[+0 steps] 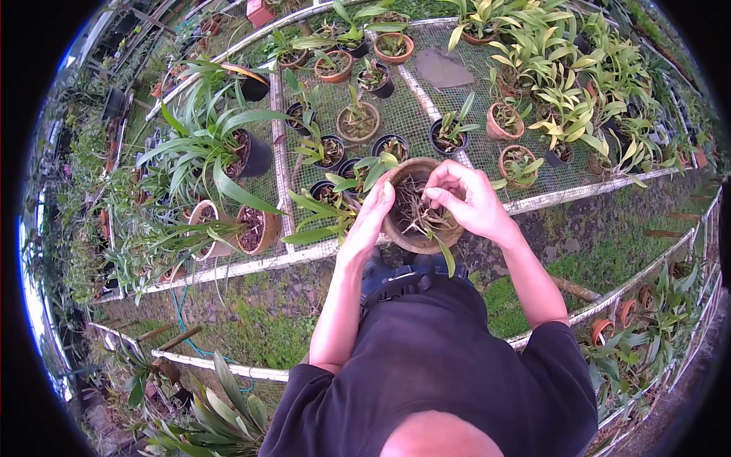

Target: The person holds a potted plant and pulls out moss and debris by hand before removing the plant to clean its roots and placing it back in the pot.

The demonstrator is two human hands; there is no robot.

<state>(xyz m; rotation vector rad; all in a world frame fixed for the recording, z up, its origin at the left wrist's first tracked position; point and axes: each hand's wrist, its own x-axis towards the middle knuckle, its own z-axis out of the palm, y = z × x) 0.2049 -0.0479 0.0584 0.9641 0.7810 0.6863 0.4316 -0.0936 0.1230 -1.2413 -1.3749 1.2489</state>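
Observation:
A round clay pot point(413, 241) sits in front of my body at the near edge of the mesh bench. Inside it is a tangle of dry brown stems and roots point(412, 204), and one green leaf point(446, 257) hangs over the near rim. My left hand point(371, 213) grips the pot's left side, fingers along the rim. Over the right of the opening, my right hand point(470, 199) is closed, with thumb and forefinger pinched at the dry stems. What exactly lies between those fingertips is too small to make out.
The wire-mesh bench point(320, 107) carries several potted plants close beyond my hands. A large leafy plant in a black pot point(251, 154) stands left, yellow-green plants point(563, 91) right. A flat grey slab point(444, 68) lies at the back. A white rail point(221, 367) runs behind me.

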